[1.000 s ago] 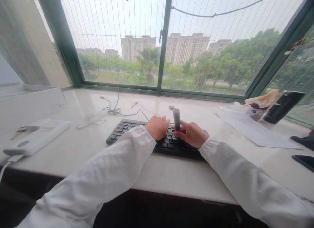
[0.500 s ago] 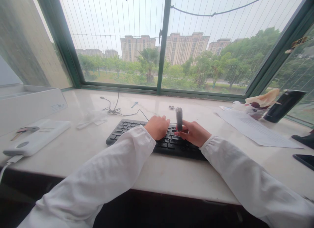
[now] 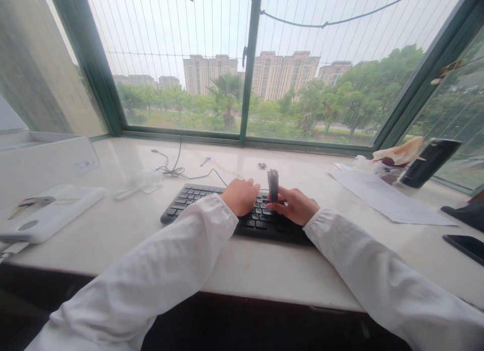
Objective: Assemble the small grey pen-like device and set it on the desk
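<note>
A black keyboard lies on the white counter, partly covered by both my hands. My left hand rests across its middle, fingers curled down over the far side; the fingertips are mostly hidden. In my right hand, thumb and fingers pinch a small dark brush-like tool, held upright above the keys with its rough greyish end up. That hand hovers over the right part of the keyboard. Behind the brush, small dark pieces, perhaps keycaps, lie on the counter.
A coiled cable, a clear plastic bag and a thin blue tool lie left. Further left are a white power bank with keys and a white box. Paper, a black cylinder and a phone are right.
The brush-like tool sits slightly lower, still upright in my right hand. My left hand keeps its place on the keyboard. The whole view has shifted a little.
</note>
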Tool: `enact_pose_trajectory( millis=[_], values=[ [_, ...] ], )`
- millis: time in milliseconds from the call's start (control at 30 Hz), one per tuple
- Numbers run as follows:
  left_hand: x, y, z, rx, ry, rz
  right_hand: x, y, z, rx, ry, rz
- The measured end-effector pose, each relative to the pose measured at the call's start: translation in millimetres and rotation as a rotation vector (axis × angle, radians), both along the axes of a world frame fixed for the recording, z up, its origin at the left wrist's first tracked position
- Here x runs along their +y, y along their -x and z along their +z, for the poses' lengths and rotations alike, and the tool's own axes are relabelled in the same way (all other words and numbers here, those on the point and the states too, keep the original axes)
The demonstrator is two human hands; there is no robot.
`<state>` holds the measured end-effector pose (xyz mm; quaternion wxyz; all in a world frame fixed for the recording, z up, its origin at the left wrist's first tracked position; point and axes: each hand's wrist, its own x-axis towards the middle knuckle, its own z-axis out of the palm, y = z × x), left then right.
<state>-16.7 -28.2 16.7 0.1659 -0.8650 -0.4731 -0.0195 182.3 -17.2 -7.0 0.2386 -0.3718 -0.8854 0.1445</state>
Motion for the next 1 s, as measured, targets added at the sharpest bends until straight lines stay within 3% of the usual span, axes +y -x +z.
enact_pose_trajectory(
  millis=[133, 467, 833, 1000],
  values=[
    [1, 1, -1.0, 0.004, -0.007, -0.008, 5, -3, -2, 0.022, 0.031, 0.04],
    [2, 0, -2.5, 0.009, -0.015, -0.002, 12, -9, 7, 0.199, 0.338, 0.018],
    [2, 0, -3.2, 0.022, -0.022, -0.009, 15, -13, 9, 0.22, 0.389, 0.056],
    [3, 1, -3.9, 0.025, -0.04, -0.028, 15, -14, 10, 0.188, 0.334, 0.081]
  ],
)
